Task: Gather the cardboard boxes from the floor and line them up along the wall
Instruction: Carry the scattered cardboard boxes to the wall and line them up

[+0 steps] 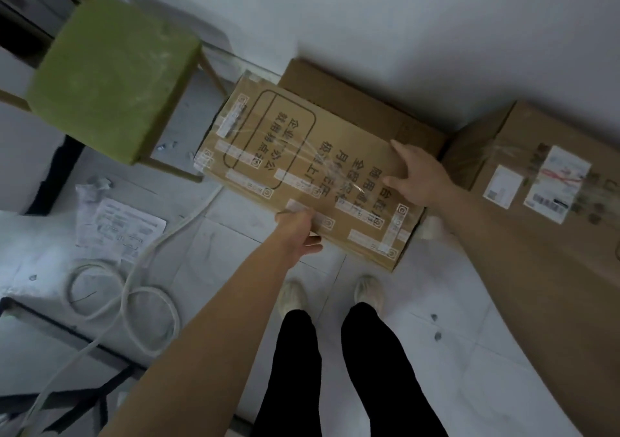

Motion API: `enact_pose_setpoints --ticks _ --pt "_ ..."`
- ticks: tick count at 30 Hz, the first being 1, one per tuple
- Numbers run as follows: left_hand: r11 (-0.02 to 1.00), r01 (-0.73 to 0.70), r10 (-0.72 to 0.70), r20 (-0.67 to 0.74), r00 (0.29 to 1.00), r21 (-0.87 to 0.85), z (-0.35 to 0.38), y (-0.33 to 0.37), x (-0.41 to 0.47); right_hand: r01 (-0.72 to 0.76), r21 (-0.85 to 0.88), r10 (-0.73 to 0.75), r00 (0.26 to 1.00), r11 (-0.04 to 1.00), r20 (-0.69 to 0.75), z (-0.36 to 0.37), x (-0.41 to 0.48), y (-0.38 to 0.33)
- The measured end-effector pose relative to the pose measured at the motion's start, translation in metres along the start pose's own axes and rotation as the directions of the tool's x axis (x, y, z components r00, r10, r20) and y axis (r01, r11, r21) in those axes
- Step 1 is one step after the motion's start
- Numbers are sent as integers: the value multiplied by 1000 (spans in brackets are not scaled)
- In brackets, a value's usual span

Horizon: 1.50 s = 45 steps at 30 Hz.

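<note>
Fingers of the left hand (297, 232) grip the printed box (302, 171) at its near edge while the right hand (416, 176) presses flat on top; slide it square against the wall (402, 27), beside the plain box (362, 107).

We see a brown box (302, 168) with black print and white tape strips; right of it another brown box (523, 154) with white labels, left of it a green stool (110, 77), below it black trousers (335, 369) on white tiles (419, 302)
</note>
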<state>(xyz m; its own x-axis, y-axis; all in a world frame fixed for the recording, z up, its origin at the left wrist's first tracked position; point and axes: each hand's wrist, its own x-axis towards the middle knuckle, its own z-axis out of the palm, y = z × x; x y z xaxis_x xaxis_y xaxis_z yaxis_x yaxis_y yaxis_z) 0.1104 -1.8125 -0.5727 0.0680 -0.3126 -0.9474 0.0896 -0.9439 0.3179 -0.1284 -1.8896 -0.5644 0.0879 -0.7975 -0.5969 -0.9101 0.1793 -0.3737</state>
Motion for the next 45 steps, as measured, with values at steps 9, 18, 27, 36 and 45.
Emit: enact_pose_setpoints --ticks 9,18,27,36,45 --pt "450 -299 617 -51 785 842 -21 66 -97 -83 189 124 969 978 -212 -32 -96 -50" --pt "-106 -668 865 400 304 737 83 126 -298 -181 361 375 710 915 -596 -144 -282 -47" --pt "-423 -806 738 674 -41 414 243 26 -511 -220 554 595 347 803 -725 -177 -553 41" --pt "-562 -827 348 905 -246 -8 391 -301 -640 -352 788 830 -52 505 -555 -9 -868 173" --pt "-597 -694 -133 903 -408 -402 471 -619 -737 -155 984 890 -430 88 -148 161 -1111 271"
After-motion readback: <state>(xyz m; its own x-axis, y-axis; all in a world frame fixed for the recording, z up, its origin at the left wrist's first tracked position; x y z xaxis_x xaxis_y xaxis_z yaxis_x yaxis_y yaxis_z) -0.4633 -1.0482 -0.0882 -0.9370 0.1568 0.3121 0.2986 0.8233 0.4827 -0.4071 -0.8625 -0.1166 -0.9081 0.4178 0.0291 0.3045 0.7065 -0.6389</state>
